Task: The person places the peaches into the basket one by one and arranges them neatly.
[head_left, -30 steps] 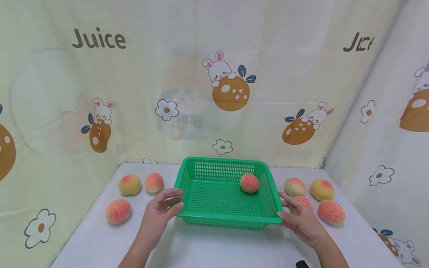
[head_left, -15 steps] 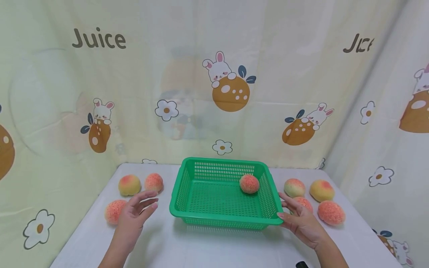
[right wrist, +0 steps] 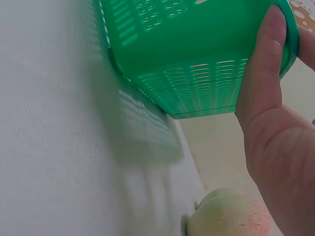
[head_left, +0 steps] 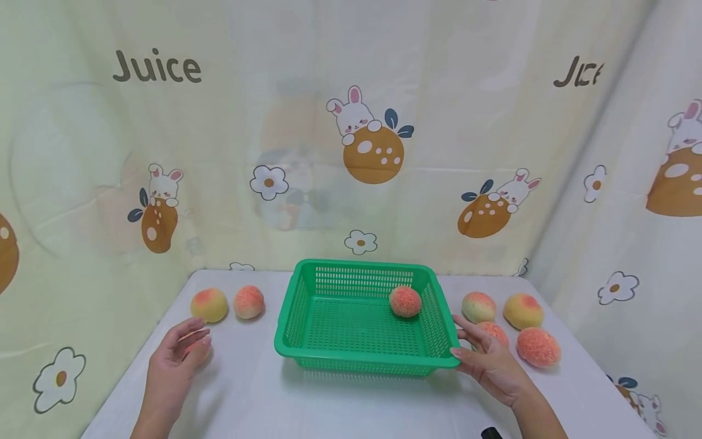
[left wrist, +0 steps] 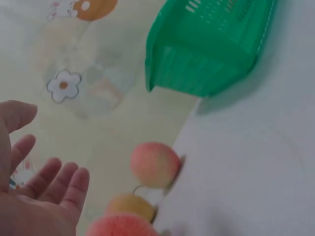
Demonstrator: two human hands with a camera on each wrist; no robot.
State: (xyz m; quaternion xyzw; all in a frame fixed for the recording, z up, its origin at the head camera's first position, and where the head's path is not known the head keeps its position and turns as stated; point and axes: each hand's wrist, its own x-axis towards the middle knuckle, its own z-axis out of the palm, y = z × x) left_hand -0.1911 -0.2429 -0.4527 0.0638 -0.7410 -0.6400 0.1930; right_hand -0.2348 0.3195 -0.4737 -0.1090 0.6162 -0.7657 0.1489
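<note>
The green plastic basket (head_left: 364, 358) stands mid-table with one pink peach (head_left: 405, 302) in its back right corner. My right hand (head_left: 488, 369) pinches the basket's right rim near its front corner, thumb on the rim in the right wrist view. My left hand (head_left: 170, 372) is at the table's left side, fingers loosely bent and nothing gripped. In the head view it mostly covers a reddish peach (left wrist: 123, 226), which the left wrist view shows apart from the fingers. Behind that hand sit a yellow peach (head_left: 209, 305) and a pink peach (head_left: 249, 302).
Right of the basket lie a pale green-pink peach (head_left: 479, 306), a yellow peach (head_left: 523, 311), a red peach (head_left: 539, 347) and another peach (head_left: 493, 333) partly behind my right hand. A black object (head_left: 491, 433) shows at the bottom edge. A printed curtain (head_left: 307, 122) hangs behind the table.
My left hand has moved left from the basket's left rim to the reddish peach at the table's left side. The right hand has stayed at the basket's right rim.
</note>
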